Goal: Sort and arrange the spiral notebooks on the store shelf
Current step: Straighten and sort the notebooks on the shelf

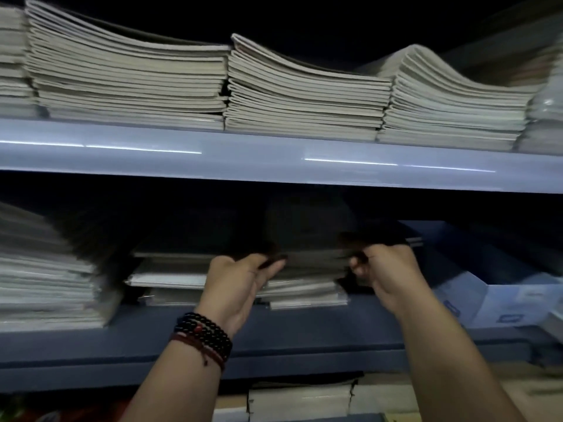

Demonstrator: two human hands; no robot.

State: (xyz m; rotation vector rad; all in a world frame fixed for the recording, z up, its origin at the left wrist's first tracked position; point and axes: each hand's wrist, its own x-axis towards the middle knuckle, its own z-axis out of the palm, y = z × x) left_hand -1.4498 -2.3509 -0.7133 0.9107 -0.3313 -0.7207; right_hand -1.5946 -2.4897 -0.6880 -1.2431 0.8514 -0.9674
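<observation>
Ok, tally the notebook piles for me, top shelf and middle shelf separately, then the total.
Top shelf piles: 5 (one cut off at each frame edge)
Middle shelf piles: 3 (left hand and right hand hold the rightmost pile)
Total: 8

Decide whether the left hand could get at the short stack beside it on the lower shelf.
Probably yes: the short stack lies right beside the left hand, nothing between them, though it grips the middle pile.
</observation>
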